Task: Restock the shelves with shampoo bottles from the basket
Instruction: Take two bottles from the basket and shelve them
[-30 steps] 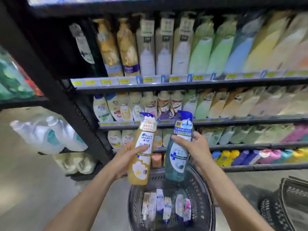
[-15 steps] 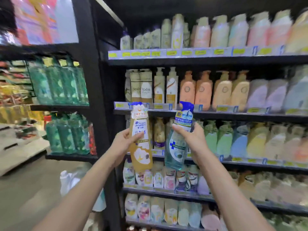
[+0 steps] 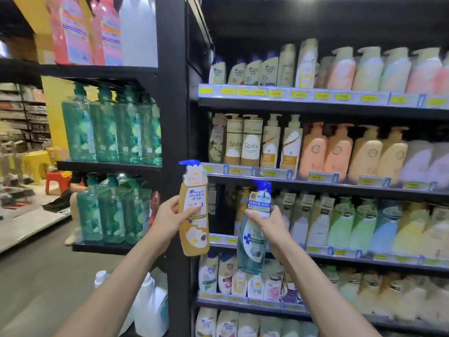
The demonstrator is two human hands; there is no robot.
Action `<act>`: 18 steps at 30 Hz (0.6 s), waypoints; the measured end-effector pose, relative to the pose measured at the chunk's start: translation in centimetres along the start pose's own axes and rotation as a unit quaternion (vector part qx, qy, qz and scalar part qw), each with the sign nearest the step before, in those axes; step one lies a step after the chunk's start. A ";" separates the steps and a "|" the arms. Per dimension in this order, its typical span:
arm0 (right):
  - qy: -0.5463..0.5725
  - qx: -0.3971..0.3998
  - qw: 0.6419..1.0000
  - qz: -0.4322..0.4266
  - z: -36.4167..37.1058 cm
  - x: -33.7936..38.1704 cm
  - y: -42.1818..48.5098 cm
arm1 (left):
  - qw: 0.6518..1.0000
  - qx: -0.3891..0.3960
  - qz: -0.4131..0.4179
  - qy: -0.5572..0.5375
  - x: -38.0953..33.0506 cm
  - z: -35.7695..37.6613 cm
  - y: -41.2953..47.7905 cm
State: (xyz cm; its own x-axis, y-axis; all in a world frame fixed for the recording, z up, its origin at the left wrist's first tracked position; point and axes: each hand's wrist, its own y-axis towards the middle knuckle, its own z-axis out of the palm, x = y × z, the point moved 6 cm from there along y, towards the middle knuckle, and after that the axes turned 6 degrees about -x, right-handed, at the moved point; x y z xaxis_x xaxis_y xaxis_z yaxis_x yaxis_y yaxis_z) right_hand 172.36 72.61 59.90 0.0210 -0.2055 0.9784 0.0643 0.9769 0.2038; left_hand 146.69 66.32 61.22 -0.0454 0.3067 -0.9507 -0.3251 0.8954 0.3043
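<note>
Shampoo bottles: two, both in the air, just right of the post (image 3: 175,117) at the left end of the shelves (image 3: 315,107).

Gold bottle (image 3: 194,229): upright, blue pump. The left hand (image 3: 170,217) grips it round the middle, thumb across the label.

Teal bottle (image 3: 251,249): upright, blue pump. The right hand (image 3: 269,224) holds it by the upper body, fingers curled round. It sits lower and right of the gold one, apart from it.

Basket: not in view.

Risks, as judged: each bottle has a one-handed grip only, so a slip while reaching would drop it to the floor. The shelf rows look full at the front. Pushing a bottle in could topple neighbours or knock a price tag (image 3: 318,177). A tall pump may catch the shelf above. A dark gap (image 3: 220,210) far behind the gold bottle looks like the likeliest slot.

Surroundings: the black post is just left of the gold bottle, in the way of any leftward swing. Green bottles (image 3: 109,125) fill the left rack. White jugs (image 3: 148,305) stand on the floor near the post's foot.
</note>
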 end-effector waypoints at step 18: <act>-0.102 -0.082 0.991 -0.018 12.0 -7.4 6.3 | 0.998 0.021 0.048 -0.038 -1.8 -3.1 9.5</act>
State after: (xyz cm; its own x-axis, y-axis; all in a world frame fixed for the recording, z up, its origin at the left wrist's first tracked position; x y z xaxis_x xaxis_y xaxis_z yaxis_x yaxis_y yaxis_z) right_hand 160.62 80.94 54.39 -0.1856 -0.2076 0.9605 0.2230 0.9430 0.2469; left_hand 140.71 73.28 65.66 -0.0013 0.4136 -0.9104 -0.2832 0.8730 0.3970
